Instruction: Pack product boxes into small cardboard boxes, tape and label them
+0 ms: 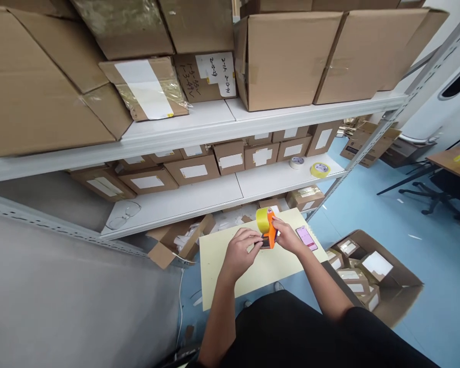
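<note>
An orange tape dispenser (272, 232) with a roll of yellow tape (263, 220) is held over the pale yellow tabletop (218, 266). My right hand (286, 236) is wrapped round the dispenser's right side. From the left, my left hand (239, 251) pinches at the dispenser's dark lower end with thumb and forefinger; whether a tape end is between the fingertips is too small to tell. Beside my right hand a phone (306, 238) with a pink lit screen lies on the tabletop.
Ahead stands a metal shelf rack (199, 135) filled with cardboard boxes. Two tape rolls, one white (296, 162) and one yellow (320, 170), lie on its middle shelf near glasses (123, 215). A large open carton (400, 301) of small boxes stands at right; another open box (182, 240) is at left.
</note>
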`<state>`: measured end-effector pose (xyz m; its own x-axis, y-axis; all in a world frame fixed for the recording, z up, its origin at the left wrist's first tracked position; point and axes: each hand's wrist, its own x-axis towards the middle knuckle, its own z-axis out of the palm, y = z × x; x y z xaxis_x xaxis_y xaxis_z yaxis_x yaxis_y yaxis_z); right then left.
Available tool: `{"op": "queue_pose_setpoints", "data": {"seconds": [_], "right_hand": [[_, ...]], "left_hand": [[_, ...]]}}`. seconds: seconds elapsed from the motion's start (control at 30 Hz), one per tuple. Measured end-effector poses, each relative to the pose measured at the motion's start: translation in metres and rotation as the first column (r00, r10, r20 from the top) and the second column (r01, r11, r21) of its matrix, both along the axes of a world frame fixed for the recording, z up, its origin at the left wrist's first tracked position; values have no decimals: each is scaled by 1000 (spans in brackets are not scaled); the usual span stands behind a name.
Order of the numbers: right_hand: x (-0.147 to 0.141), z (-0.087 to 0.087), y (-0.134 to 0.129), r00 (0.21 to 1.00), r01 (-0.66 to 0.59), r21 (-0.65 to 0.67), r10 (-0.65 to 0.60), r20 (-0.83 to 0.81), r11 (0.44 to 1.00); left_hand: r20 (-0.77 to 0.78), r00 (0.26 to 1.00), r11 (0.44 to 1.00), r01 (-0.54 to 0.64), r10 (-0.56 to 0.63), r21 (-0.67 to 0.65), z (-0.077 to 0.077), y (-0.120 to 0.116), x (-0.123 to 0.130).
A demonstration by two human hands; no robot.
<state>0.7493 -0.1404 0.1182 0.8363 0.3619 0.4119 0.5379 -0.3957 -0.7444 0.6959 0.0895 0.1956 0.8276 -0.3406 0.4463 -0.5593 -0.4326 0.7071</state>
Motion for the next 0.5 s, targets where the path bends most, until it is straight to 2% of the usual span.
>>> {"op": "queue_pose_setpoints", "data": {"seconds": [0.4, 0.5], "right_hand": [[29, 2, -45, 992, -126, 18, 125, 13, 992], [33, 1, -55, 986, -163, 41, 164, -27, 986]], "left_hand": [[-134, 989, 997, -68, 70, 23, 11, -49, 28], [-111, 982, 988, -151, 153, 33, 10, -61, 34]]}}
